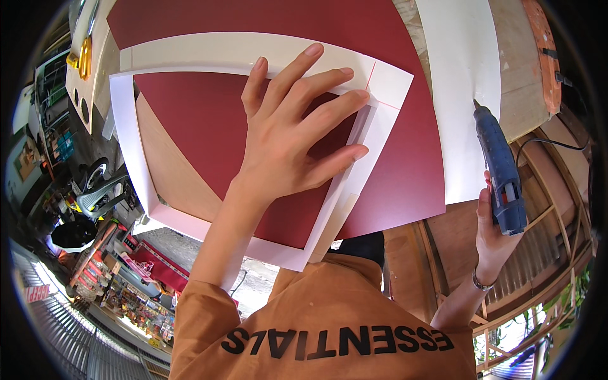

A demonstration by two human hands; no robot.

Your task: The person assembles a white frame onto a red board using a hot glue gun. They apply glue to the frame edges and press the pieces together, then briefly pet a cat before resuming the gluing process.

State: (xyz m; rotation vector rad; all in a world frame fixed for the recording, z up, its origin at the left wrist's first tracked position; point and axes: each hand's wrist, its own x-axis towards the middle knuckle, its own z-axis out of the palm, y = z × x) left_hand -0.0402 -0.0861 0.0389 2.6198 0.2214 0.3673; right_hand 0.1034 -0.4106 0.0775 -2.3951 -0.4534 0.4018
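White strips form a rectangular foam-board frame (136, 136) lying on a dark red sheet (392, 183) over the wooden table (516, 82). The left hand (288, 136) presses flat, fingers spread, on the frame's corner. The right hand (494, 237) grips a blue glue gun (500, 168), nozzle on a white board (459, 76).

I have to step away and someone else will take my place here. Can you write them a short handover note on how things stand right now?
Left hand: spread flat, pressing the white frame near its right corner onto the dark red board.
Right hand: grip closed on the blue glue gun, held off to the right, nozzle away from the frame.
Done: four white strips lie as a rectangle; red pencil lines mark the corner.
Left: cannot tell which joints are glued.
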